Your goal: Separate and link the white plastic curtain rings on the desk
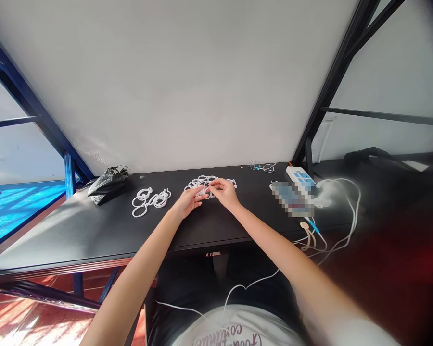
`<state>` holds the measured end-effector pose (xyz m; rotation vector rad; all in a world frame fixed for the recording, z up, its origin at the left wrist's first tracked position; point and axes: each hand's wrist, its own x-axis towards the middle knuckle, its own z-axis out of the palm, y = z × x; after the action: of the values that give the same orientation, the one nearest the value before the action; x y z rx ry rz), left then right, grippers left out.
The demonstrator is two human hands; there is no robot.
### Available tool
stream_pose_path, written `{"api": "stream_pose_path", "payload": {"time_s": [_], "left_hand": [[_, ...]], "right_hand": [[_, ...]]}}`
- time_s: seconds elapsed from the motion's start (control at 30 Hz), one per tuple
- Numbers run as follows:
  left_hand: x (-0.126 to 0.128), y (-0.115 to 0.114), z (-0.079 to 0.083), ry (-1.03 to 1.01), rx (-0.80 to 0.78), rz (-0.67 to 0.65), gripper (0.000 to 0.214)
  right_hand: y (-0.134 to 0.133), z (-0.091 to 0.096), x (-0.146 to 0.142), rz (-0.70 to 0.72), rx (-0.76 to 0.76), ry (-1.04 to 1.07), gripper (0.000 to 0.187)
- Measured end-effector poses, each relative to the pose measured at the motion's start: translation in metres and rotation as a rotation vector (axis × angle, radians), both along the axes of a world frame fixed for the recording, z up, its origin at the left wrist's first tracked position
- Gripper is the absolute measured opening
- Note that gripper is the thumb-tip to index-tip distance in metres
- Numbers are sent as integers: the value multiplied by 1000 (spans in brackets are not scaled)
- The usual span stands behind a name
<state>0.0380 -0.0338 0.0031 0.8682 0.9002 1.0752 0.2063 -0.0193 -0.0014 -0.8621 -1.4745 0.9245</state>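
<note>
The person's two hands met over a black tabletop (104,235), just in front of a pile of white rings (202,179) that lay near the table's far edge. The left hand (190,199) was half open, its fingers loosely extended toward the right, with a white piece showing at them; whether it gripped that piece could not be told. The right hand (223,192) was partly curled, its thumb and forefinger drawn close together at the left fingers, and anything between those tips was too small to make out. A smaller cluster of white rings (159,199) lay apart on the table, to the left of the left hand. Farther left, a crumpled black plastic bag (109,185) stood near the back edge. Beyond the right hand, a pair of eyeglasses (268,167) lay near the back edge, and to their right sat a white power strip with blue panels (301,179). A pixelated rectangular item (292,199) lay just in front of the strip, and white cables (354,211) looped to its right.
</note>
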Motion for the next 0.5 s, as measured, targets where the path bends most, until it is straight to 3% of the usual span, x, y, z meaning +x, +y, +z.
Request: {"api": "stream_pose_path", "payload": {"time_s": [0.33,0.5], "left_hand": [[2,-3,-5,183,108,-119,38],[7,-7,-4,219,166,-115,39]], "right_hand": [[0,-3,0,119,-26,3,17],[2,-4,2,27,-53,-22,24]]}}
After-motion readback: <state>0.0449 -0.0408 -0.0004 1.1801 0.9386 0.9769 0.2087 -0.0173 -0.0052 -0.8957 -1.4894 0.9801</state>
